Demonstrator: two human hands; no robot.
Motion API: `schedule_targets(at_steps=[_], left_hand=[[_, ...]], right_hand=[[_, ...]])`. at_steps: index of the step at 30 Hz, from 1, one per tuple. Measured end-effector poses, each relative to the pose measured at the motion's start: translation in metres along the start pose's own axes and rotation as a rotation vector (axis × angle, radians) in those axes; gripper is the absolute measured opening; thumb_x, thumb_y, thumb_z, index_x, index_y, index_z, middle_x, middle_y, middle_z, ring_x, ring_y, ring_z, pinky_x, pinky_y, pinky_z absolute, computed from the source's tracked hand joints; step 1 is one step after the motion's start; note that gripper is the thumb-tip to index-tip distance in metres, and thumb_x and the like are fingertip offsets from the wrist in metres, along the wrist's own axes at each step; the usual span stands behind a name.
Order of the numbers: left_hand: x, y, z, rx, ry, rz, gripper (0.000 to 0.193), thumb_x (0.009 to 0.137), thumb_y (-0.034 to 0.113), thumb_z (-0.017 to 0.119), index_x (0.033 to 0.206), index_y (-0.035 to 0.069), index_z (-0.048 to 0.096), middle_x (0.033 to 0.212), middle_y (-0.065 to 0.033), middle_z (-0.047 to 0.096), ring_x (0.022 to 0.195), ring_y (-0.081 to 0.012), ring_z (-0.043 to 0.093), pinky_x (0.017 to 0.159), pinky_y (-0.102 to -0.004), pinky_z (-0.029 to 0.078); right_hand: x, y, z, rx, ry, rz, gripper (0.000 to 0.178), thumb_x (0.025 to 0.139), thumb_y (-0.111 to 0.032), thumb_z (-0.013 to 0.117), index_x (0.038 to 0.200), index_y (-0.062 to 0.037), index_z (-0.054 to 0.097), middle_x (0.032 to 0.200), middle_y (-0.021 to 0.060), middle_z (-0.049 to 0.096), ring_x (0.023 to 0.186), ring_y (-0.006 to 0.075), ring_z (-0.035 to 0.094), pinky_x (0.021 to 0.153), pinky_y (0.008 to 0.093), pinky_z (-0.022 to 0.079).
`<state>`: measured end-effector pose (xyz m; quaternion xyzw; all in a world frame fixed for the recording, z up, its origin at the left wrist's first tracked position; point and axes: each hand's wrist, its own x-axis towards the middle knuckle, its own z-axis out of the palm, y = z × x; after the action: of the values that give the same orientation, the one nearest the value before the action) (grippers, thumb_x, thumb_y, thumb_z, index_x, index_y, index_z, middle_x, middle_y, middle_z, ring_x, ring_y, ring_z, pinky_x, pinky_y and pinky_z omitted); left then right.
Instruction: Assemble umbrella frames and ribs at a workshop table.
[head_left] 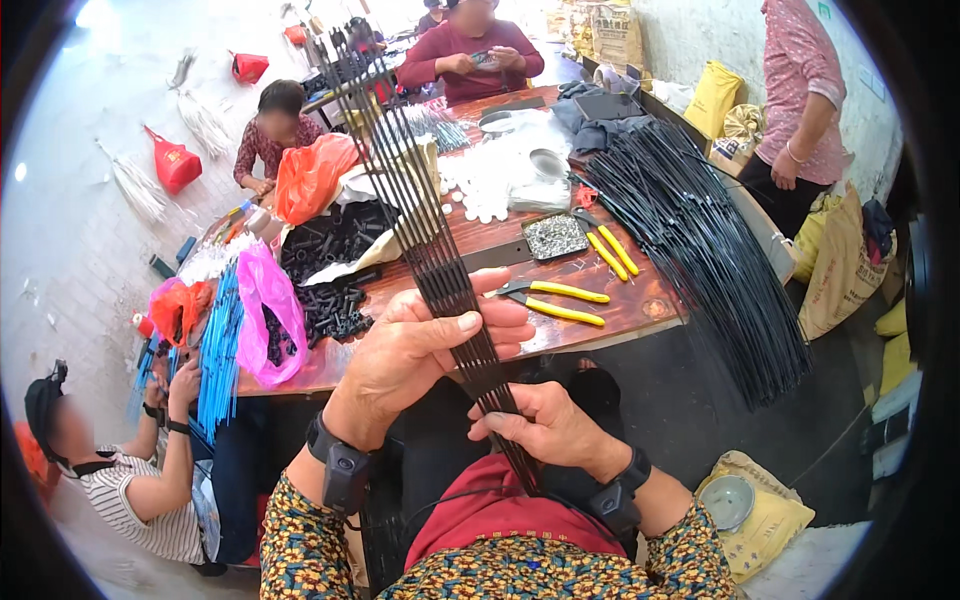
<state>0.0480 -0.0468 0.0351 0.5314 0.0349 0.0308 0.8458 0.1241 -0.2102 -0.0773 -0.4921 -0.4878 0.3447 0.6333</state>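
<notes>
A long, narrow fan of thin black rods (402, 195) stands tilted in front of me, its far ends spread apart and its near end at my lap. My left hand (420, 340) is closed on the middle of it, thumb across the front and fingers behind. Lower down, my right hand (550, 430) pinches the same rods near their lower end. Just past them, on the wooden table (640, 300), lie two pairs of yellow-handled pliers (565, 305) (610, 255). A small tray of metal bits (556, 237) sits beside them.
A big heap of black rods (700, 240) overhangs the table's right side. Black plastic parts (330, 305), a pink bag (265, 310), blue rods (220, 345) and white discs (480, 185) cover the left and middle. Several people sit or stand around; a metal bowl (727, 500) rests at lower right.
</notes>
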Motion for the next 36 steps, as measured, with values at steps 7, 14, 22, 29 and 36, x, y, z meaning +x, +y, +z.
schedule_targets(at_steps=[7, 14, 22, 29, 36], left_hand=[[-0.021, 0.011, -0.004, 0.024, -0.012, 0.047, 0.053, 0.092, 0.008, 0.059, 0.139, -0.006, 0.040, 0.115, -0.0238, 0.063, 0.110, -0.0337, 0.062, 0.098, -0.0476, 0.049], [0.019, 0.031, -0.033, 0.048, -0.055, 0.062, 0.051, 0.091, 0.007, 0.059, 0.137, -0.006, 0.041, 0.114, -0.0239, 0.064, 0.108, -0.0374, 0.063, 0.096, -0.0502, 0.050], [0.112, 0.089, -0.082, 0.183, -0.146, 0.113, 0.050, 0.092, 0.008, 0.058, 0.137, -0.006, 0.039, 0.115, -0.0226, 0.063, 0.110, -0.0364, 0.062, 0.097, -0.0466, 0.051], [0.073, -0.015, -0.096, 0.203, -0.046, -0.082, 0.040, 0.085, 0.005, 0.065, 0.122, -0.005, 0.055, 0.106, -0.0209, 0.068, 0.099, -0.0358, 0.067, 0.091, -0.0484, 0.052], [0.014, -0.081, -0.094, 0.304, -0.020, -0.171, 0.033, 0.085, -0.006, 0.056, 0.118, -0.005, 0.062, 0.109, -0.0207, 0.068, 0.106, -0.0287, 0.065, 0.098, -0.0395, 0.048]], right_hand=[[0.008, -0.031, 0.010, -0.365, -0.019, 0.042, 0.015, 0.089, -0.013, 0.063, 0.098, -0.0007, 0.061, 0.072, 0.0117, 0.066, 0.064, 0.0185, 0.066, 0.059, 0.0306, 0.051], [0.053, -0.035, -0.006, -0.529, -0.020, 0.021, 0.019, 0.080, -0.013, 0.065, 0.077, 0.0048, 0.058, 0.067, 0.0273, 0.059, 0.072, 0.0471, 0.060, 0.065, 0.0510, 0.048], [0.154, -0.026, -0.058, -0.524, 0.070, -0.014, 0.016, 0.075, -0.014, 0.064, 0.078, 0.0015, 0.064, 0.062, 0.0105, 0.061, 0.058, 0.0167, 0.059, 0.056, 0.0344, 0.047], [0.076, 0.050, -0.031, -0.386, 0.036, 0.287, 0.017, 0.075, -0.013, 0.065, 0.078, 0.0038, 0.063, 0.069, 0.0266, 0.059, 0.073, 0.0425, 0.062, 0.065, 0.0470, 0.048], [0.035, 0.143, -0.001, -0.356, 0.060, 0.101, 0.015, 0.083, -0.012, 0.067, 0.088, 0.0026, 0.067, 0.077, 0.0257, 0.062, 0.077, 0.0424, 0.063, 0.065, 0.0456, 0.050]])
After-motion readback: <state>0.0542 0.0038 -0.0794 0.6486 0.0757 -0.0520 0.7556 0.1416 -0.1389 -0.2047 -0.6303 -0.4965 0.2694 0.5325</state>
